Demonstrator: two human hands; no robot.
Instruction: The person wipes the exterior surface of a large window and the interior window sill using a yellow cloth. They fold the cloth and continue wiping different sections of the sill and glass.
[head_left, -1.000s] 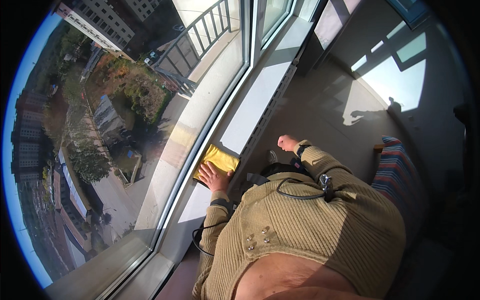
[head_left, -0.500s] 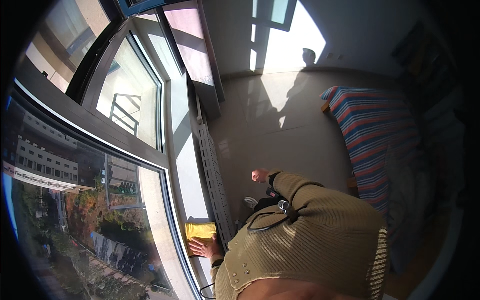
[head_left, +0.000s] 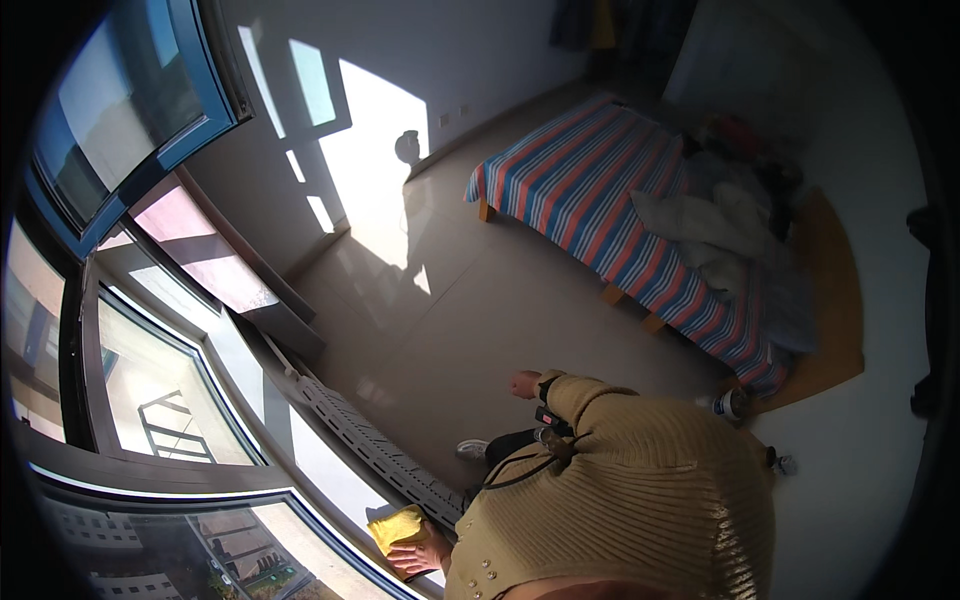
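My left hand [head_left: 422,553] lies flat, fingers spread, on a folded yellow cloth [head_left: 397,526] on the white windowsill [head_left: 325,462]. Part of the cloth is hidden under the palm and fingers. My right hand [head_left: 524,384] hangs over the floor in front of my body, its fingers curled in a loose fist. Nothing shows in it, and a dark band circles that wrist. A ribbed tan sweater covers both arms, and a dark cord with a clip hangs at my front.
A white slotted radiator [head_left: 365,425] runs below the sill. Window frames [head_left: 165,478] stand along the left, one blue-edged sash [head_left: 205,125] swung open. A pink curtain [head_left: 205,240] hangs beyond. Across the tiled floor [head_left: 420,330] stands a bed with a striped cover [head_left: 590,190].
My view has swung to the right, bringing more of the bed in and turning the window edges. My left hand stays on the cloth; the right stays curled.
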